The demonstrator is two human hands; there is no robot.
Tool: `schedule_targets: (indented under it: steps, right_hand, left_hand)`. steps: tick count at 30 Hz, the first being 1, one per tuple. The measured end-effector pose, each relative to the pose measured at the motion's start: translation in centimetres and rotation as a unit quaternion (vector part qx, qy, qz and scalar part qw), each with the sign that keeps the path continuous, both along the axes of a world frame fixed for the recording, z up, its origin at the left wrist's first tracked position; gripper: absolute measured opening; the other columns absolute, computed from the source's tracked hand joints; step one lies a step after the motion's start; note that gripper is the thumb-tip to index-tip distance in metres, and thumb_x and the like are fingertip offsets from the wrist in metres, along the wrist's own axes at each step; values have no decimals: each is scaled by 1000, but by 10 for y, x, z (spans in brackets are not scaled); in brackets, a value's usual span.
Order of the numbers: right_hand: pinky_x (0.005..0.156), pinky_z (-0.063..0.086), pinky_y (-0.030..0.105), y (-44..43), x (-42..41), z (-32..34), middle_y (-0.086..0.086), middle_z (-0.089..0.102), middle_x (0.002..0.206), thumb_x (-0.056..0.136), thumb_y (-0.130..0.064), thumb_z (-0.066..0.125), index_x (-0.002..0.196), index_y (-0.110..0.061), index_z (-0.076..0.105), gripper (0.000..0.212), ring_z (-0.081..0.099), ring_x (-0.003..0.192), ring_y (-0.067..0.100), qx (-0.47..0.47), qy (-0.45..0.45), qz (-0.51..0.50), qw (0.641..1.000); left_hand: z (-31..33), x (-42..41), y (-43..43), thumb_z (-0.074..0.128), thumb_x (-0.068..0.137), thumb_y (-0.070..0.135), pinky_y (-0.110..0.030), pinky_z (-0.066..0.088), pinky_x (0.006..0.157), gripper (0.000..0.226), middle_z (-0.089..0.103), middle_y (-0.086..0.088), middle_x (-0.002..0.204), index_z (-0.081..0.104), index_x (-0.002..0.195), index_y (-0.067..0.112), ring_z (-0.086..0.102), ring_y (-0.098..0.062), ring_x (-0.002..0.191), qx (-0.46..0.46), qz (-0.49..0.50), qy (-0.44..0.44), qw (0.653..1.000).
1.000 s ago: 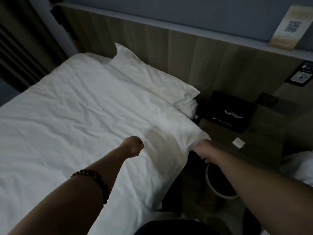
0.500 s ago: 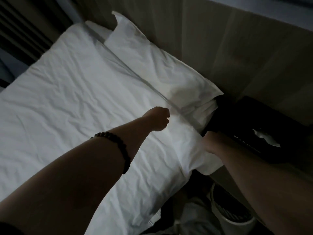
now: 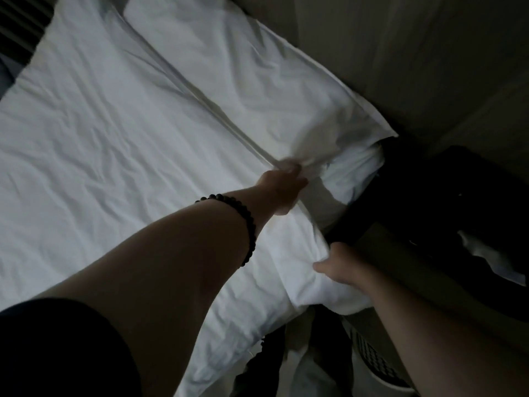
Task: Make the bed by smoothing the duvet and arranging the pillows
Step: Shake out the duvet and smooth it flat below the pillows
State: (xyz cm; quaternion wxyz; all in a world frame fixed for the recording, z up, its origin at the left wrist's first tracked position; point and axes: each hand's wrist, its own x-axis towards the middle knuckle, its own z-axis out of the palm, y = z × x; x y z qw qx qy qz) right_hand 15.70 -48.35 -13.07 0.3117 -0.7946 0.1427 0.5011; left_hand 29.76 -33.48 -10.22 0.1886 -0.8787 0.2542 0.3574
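Your white, creased cotton duvet point(image 3: 108, 144) covers almost the whole bed, lying flat with fine wrinkles running across it, and its top edge meets the white rectangular pillow point(image 3: 257, 78) along a long straight fold. That pillow lies lengthwise against the pale wood-panel headboard point(image 3: 415, 61), on the far side of the duvet from you, its near end bunched and slightly blurred.

Your left hand point(image 3: 282, 190) reaches across the duvet to that fold and is closed on a pinch of white fabric right where duvet and pillow meet; whether the cloth in it belongs to the pillowcase or the duvet, you cannot tell. A black beaded bracelet point(image 3: 243, 224) circles that wrist, and a dark short sleeve point(image 3: 57, 348) covers your upper arm.

Your right hand point(image 3: 340, 267) is at the duvet's near corner, fingers curled into the gathered cloth at the mattress edge, thumb pressed on top.

Beyond that corner, away from the duvet, the room is dim. A dark box with white tissue poking out point(image 3: 492, 253) sits on a brownish bedside surface point(image 3: 400, 265). Below the corner, near the floor, stands a pale bin with a perforated wall point(image 3: 375, 359). At the duvet's far left corner, dark vertical curtain folds point(image 3: 20, 15) show.
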Motion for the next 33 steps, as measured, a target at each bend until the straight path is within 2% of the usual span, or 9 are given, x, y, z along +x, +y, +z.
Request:
schedule_targets:
  steps: [3, 9, 13, 17, 19, 22, 25, 29, 33]
  right_hand:
    - [77, 49, 33, -15, 11, 39, 11, 64, 100, 82, -29, 65, 109, -4, 65, 37, 62, 96, 30, 24, -9, 3, 1000]
    - [60, 43, 25, -53, 57, 150, 9, 55, 72, 82, -11, 60, 69, -5, 58, 14, 59, 76, 28, 0, -68, -4, 998]
    - [60, 44, 21, -61, 80, 188, 2, 57, 79, 92, -10, 55, 82, -11, 63, 13, 53, 67, 13, 3, -86, 31, 996]
    - [96, 42, 30, -45, 75, 193, 19, 62, 131, 98, -7, 53, 121, -3, 67, 28, 58, 119, 30, -78, -45, 154, 984]
    - [85, 48, 30, -41, 73, 193, 18, 64, 117, 97, -7, 53, 105, -8, 70, 19, 64, 99, 25, -61, -26, 132, 989]
    - [59, 45, 26, -22, 69, 201, 14, 58, 80, 89, -4, 52, 81, -6, 61, 12, 54, 66, 22, 35, -10, -106, 994]
    - [58, 55, 35, 28, 69, 215, 20, 68, 94, 85, 2, 50, 121, -8, 60, 39, 65, 71, 30, 141, -2, -189, 972]
    - [53, 53, 30, 98, 83, 243, 12, 62, 104, 86, -1, 47, 152, -49, 21, 86, 64, 72, 26, 234, -14, -217, 947]
    - [50, 52, 25, 161, 99, 282, 8, 60, 93, 90, 0, 44, 145, -35, 47, 65, 62, 62, 19, 321, -18, -290, 901]
  left_hand:
    - [34, 4, -19, 59, 87, 16, -34, 51, 66, 11, 61, 2, 96, 65, 96, 17, 62, -26, 87, 66, -39, 29, 997]
    - [149, 38, -60, 56, 58, 5, -26, 53, 56, 5, 59, -7, 56, 59, 54, 4, 57, -22, 52, -15, 63, -24, 998]
    - [169, 55, -69, 59, 61, 10, -27, 52, 59, 15, 64, -7, 72, 66, 72, 3, 68, -30, 76, -60, 106, -79, 989]
    - [134, 28, -52, 60, 80, 26, -37, 55, 81, 39, 63, -10, 119, 65, 116, 12, 63, -34, 111, -135, 170, -78, 973]
    - [119, 9, -33, 62, 81, 22, -40, 54, 88, 48, 49, -10, 136, 56, 128, 16, 59, -36, 117, -187, 216, -39, 958]
    - [118, -15, 5, 69, 76, 13, -40, 54, 90, 79, 1, -4, 166, 37, 147, 23, 58, -34, 121, -286, 311, -37, 906]
    - [133, -44, 54, 65, 80, 10, -28, 46, 95, 73, 16, -7, 164, 39, 147, 20, 52, -27, 131, -306, 415, -68, 854]
    - [151, -98, 138, 56, 94, 16, -25, 41, 96, 43, 55, -10, 140, 55, 137, 13, 53, -27, 127, -209, 531, -55, 819]
    - [154, -175, 225, 50, 96, 7, -32, 57, 77, 27, 71, -13, 115, 68, 115, 1, 71, -28, 100, -136, 668, 40, 730]
